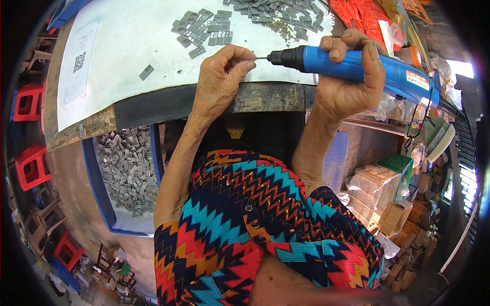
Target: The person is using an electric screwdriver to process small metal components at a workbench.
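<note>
My right hand (pixel 352 66) is wrapped round a blue electric screwdriver (pixel 332 62) with a black nose, held level above the table's front edge. Its thin metal bit (pixel 261 58) points left and meets the fingertips of my left hand (pixel 224 74). Thumb and forefinger of that hand are pinched together at the bit's tip; whatever lies between them is too small and hidden to make out. Beyond, small grey rectangular parts (pixel 204 29) lie in a group on the white sheet (pixel 168 51). A single grey part (pixel 146 72) rests apart, to the left.
Tiny screws (pixel 282 29) lie by a heap of grey pieces (pixel 291 11) at the far side. Below the table on the left stands a blue bin (pixel 99 188) full of grey parts. Red stools (pixel 31 166) are at far left; cartons (pixel 395 217) and crates are at right.
</note>
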A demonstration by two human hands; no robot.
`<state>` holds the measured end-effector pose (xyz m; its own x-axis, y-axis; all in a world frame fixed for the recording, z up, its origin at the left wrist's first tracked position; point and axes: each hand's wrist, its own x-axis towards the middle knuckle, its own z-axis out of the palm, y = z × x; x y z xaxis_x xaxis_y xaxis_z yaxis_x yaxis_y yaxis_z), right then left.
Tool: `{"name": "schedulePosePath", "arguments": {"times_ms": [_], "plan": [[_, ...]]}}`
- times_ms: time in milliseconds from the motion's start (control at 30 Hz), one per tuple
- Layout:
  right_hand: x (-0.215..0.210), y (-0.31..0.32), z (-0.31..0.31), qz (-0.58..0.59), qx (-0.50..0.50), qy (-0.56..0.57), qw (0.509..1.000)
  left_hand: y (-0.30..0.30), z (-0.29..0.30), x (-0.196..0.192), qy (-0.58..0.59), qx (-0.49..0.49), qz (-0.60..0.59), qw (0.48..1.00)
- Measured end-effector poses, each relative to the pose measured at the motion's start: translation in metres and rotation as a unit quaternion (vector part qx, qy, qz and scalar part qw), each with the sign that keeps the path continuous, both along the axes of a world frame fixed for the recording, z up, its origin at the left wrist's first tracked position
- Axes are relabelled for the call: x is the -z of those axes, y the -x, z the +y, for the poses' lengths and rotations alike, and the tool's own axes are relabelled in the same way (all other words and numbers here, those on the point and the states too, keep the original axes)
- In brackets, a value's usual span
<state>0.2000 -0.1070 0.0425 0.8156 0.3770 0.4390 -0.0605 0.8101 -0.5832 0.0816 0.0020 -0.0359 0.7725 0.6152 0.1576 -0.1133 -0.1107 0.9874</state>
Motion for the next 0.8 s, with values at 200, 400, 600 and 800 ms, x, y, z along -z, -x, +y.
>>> {"name": "schedulePosePath", "arguments": {"times_ms": [200, 400, 600, 800], "plan": [[0.0012, 0.0002, 0.0028, -0.027, 0.018, 0.035, 0.999, -0.0005, 0.0016, 0.0018, -0.015, 0.007, 0.000, 1.000], [0.0000, 0.0007, 0.0041, -0.023, 0.027, 0.045, 0.998, 0.0015, 0.0025, 0.0014, -0.041, 0.019, 0.026, 0.999], [0.0012, -0.0005, 0.0046, -0.044, 0.024, 0.042, 0.998, 0.0006, 0.0008, 0.0024, -0.044, 0.016, 0.018, 0.999], [0.0042, -0.0071, 0.0003, -0.070, 0.026, 0.069, 0.995, 0.0015, 0.0017, 0.0030, -0.061, 0.020, 0.034, 0.997]]}}
